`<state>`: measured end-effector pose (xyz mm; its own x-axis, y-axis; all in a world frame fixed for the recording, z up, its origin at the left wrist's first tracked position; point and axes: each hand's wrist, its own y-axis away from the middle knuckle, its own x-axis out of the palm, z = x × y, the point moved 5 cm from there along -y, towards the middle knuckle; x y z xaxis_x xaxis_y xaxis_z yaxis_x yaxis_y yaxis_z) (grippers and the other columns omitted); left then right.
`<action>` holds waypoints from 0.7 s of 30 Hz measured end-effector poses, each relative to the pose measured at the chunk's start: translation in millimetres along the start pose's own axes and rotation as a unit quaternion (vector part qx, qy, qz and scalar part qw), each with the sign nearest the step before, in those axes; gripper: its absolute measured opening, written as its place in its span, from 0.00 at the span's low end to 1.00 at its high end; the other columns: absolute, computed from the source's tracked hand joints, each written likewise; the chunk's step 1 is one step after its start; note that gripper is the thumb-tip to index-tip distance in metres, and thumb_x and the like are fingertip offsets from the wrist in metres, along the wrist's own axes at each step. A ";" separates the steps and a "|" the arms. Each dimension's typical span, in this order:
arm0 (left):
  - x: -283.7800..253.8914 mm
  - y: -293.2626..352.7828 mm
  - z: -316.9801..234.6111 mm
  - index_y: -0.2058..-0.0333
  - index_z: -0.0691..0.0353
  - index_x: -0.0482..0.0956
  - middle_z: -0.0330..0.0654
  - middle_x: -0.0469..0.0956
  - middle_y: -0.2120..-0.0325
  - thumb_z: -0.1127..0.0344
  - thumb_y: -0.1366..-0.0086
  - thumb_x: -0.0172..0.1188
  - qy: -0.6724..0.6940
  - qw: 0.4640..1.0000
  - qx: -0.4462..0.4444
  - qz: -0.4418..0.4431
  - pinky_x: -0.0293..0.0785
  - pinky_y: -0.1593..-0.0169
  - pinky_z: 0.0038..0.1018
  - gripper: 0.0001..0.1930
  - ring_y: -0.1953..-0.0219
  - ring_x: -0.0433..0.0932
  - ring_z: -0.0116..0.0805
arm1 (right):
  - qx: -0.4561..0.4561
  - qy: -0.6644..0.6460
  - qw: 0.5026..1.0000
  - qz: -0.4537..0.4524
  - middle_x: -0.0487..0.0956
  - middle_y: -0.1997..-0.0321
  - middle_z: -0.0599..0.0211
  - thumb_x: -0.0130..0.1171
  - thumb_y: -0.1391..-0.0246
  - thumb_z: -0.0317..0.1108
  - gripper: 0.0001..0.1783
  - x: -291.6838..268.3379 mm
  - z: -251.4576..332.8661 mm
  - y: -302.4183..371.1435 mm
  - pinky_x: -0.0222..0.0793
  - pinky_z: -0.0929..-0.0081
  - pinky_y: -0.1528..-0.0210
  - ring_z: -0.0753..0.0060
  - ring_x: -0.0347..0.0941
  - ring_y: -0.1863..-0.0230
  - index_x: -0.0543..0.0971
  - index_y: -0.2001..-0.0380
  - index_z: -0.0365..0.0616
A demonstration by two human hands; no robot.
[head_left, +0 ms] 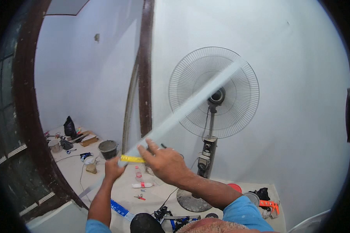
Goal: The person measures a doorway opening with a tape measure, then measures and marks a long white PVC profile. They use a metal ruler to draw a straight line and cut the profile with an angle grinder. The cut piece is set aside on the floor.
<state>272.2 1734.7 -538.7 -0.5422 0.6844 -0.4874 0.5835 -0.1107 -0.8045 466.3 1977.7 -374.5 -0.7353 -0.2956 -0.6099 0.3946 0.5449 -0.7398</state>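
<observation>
A long pale white strip (194,101) slants from my left hand up to the right, in front of the standing fan; it is slightly blurred. Closed around its lower part is my left hand (112,169). A short length of yellow tape measure blade (132,159) crosses the strip between my two hands. My right hand (165,163) holds the tape measure, its case mostly hidden by the palm, with some fingers reaching toward the strip. A small dark piece (163,146) sticks out beside the right knuckles; I cannot tell what it is.
A standing fan (217,96) is before the white wall. On the floor are a dark bucket (107,149), a plastic bottle (138,173), a blue level-like bar (121,210), an orange tool (269,205) and a black bag (69,127). A dark wooden post (146,70) rises behind.
</observation>
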 end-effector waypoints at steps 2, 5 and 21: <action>-23.6 -42.3 9.0 0.67 0.62 0.88 0.55 0.84 0.75 0.55 0.43 0.76 0.044 0.997 -0.066 0.003 0.79 0.63 0.44 0.15 0.70 0.86 0.53 | 0.006 -0.014 1.000 -0.026 0.80 0.40 0.38 0.66 0.44 0.30 0.29 -17.4 6.7 -3.6 0.82 0.61 0.67 0.57 0.85 0.70 0.77 0.38 0.41; -49.2 -75.5 20.7 0.66 0.64 0.88 0.56 0.84 0.75 0.54 0.41 0.76 0.041 0.992 -0.107 -0.053 0.79 0.63 0.45 0.17 0.71 0.86 0.54 | 0.050 -0.047 0.997 -0.042 0.82 0.43 0.42 0.67 0.44 0.31 0.28 -22.2 2.9 6.9 0.82 0.60 0.64 0.54 0.86 0.67 0.78 0.40 0.42; -127.5 -190.8 154.7 0.62 0.65 0.89 0.56 0.88 0.69 0.46 0.37 0.72 -0.136 0.959 -0.186 -0.166 0.82 0.57 0.48 0.23 0.63 0.88 0.55 | 0.180 -0.136 0.974 0.026 0.86 0.49 0.57 0.73 0.42 0.36 0.22 -15.8 -52.7 58.7 0.83 0.65 0.57 0.57 0.86 0.58 0.83 0.46 0.45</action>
<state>136.4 1557.0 -375.5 -0.8435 0.4192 -0.3360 0.4989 0.3795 -0.7792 472.1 2055.7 -393.4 -0.5548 -0.4982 -0.6663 0.6311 0.2699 -0.7273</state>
